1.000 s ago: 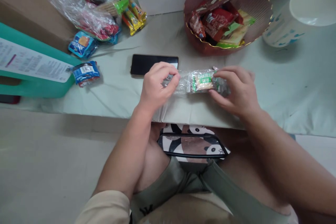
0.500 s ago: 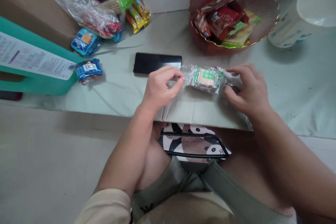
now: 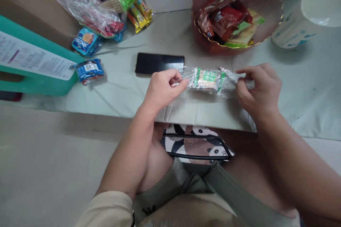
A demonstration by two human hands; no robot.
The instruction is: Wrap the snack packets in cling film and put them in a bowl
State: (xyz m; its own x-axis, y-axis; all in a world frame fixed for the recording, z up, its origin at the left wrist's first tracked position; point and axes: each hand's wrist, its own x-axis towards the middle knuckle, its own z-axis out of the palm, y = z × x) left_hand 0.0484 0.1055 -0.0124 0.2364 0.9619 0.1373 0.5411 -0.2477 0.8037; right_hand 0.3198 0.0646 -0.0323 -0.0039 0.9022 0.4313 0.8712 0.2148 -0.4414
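Between my two hands a small pack of biscuits (image 3: 209, 79) with green print is stretched out inside a clear plastic bag (image 3: 228, 84). My left hand (image 3: 165, 88) pinches the bag's left end between thumb and fingers. At the right end, my right hand (image 3: 257, 88) grips the plastic, its thumb and forefinger closed on it. Just behind my left hand lies a black phone (image 3: 160, 63), face up on the cloth-covered table (image 3: 119, 95).
A pink ribbed bowl (image 3: 237, 46) of wrapped snacks stands behind my hands, beside a white paper cup (image 3: 295, 21). Blue snack packs (image 3: 90, 71), yellow packs (image 3: 140, 16) and crumpled clear wrap (image 3: 80, 7) lie at the left, near a green plastic container (image 3: 39, 62).
My right hand has moved right and closed on the plastic, pulling the bag straighter and flatter. My left hand keeps its pinch in nearly the same place.
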